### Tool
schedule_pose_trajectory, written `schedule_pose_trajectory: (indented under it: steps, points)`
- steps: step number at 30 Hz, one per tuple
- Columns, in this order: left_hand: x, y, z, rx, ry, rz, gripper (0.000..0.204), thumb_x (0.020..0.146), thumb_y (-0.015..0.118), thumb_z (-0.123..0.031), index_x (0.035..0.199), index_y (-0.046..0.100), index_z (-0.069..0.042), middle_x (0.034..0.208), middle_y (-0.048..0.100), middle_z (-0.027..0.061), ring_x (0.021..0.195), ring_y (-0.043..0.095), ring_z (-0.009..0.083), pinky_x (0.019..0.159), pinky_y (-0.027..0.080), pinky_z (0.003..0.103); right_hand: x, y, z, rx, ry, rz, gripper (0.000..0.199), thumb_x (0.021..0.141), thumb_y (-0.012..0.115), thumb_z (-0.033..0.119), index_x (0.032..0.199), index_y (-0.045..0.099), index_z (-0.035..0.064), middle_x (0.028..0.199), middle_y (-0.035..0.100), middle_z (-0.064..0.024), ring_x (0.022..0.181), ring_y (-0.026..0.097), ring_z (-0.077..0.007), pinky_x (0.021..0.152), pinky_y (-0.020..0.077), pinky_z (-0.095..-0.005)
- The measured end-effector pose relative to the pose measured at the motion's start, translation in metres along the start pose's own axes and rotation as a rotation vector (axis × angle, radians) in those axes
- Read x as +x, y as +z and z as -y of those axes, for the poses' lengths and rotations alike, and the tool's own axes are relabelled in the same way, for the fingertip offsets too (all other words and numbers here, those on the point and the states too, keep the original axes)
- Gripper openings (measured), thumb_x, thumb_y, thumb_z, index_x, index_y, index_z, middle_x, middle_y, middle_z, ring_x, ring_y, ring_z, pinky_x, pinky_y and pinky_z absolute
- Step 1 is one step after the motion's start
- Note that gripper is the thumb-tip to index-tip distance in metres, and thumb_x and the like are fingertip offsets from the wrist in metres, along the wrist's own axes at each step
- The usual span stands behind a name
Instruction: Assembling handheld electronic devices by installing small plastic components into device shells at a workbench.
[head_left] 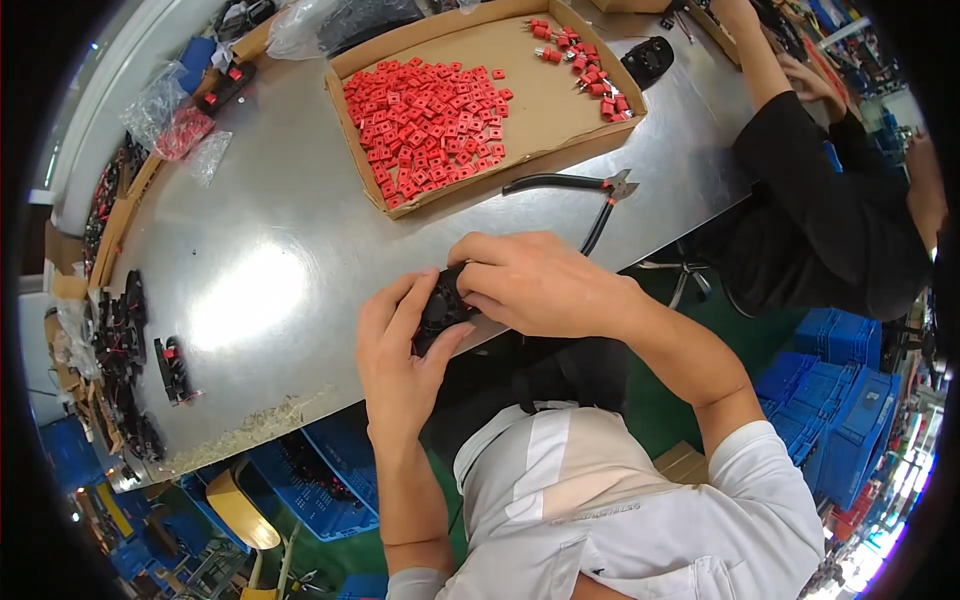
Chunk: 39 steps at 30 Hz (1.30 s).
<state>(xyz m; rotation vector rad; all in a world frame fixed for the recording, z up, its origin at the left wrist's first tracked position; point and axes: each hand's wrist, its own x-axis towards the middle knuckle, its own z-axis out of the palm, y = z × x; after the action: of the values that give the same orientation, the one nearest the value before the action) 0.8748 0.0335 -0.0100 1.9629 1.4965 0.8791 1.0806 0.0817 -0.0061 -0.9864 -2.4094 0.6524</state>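
Holds a black part (436, 310) by the table's (275, 200) near edge, clamped in the left hand (392, 335) between thumb and bent fingers, set apart only by its width. Closes the right hand (530, 285) on its 1-to-3 o'clock side, with fingers curled close together and thumb tucked near; cannot tell how tightly, with the fingertips partly hidden. Hides much of the part behind both sets of fingers. From the part, faces a cardboard tray (555, 155) at 12, with red caps (430, 125) heaped left and red plugs (590, 75) right. Has cutters (613, 187) at 2, lying spread just beyond the right wrist; a co-worker's black sleeve (800, 180) between 2 and 3; a small assembly (172, 370) between 8 and 9; plastic bags (170, 125) at 10.
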Motion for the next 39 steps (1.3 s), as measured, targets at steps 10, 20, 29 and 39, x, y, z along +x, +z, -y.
schedule_pose_trajectory:
  steps: [10,20,29,39]
  points:
    - [0.004,-0.008,-0.005,-0.044,-0.003,0.049,0.064,0.068,0.086,-0.003,0.128,0.065,-0.003,0.122,0.062,0.0131,0.109,0.062,0.028,0.091,0.051,0.034,0.005,-0.017,0.004,0.075,0.058,0.06,0.011,0.087,0.067,0.014,0.091,0.064,0.0044,0.109,0.063,-0.0089,0.085,0.066,-0.0317,0.074,0.0534,-0.0434]
    - [-0.007,-0.021,-0.016,-0.058,0.026,-0.026,0.058,0.071,0.087,-0.017,0.125,0.067,-0.007,0.119,0.065,0.0117,0.105,0.06,0.0321,0.09,0.05,0.04,0.074,-0.082,-0.101,-0.205,0.381,-0.331,0.018,0.091,0.067,0.013,0.106,0.071,0.0041,0.097,0.07,-0.0117,0.091,0.067,-0.0304,0.084,0.0528,-0.0391]
    - [-0.011,-0.027,-0.018,-0.104,0.008,-0.055,0.06,0.07,0.088,-0.017,0.126,0.067,-0.007,0.119,0.064,0.0118,0.104,0.061,0.0318,0.088,0.051,0.039,0.073,-0.083,-0.105,-0.324,0.352,-0.247,0.018,0.09,0.068,0.015,0.103,0.07,0.0024,0.095,0.07,-0.0122,0.09,0.067,-0.0287,0.082,0.0518,-0.0396]
    - [-0.022,-0.03,-0.017,-0.087,0.008,-0.011,0.062,0.067,0.088,-0.01,0.125,0.066,-0.004,0.121,0.064,0.0138,0.109,0.062,0.0309,0.094,0.05,0.037,-0.012,-0.033,0.019,-0.034,0.212,-0.203,0.015,0.085,0.072,0.006,0.097,0.065,0.0026,0.088,0.061,-0.0114,0.08,0.063,-0.0312,0.07,0.0523,-0.0386]
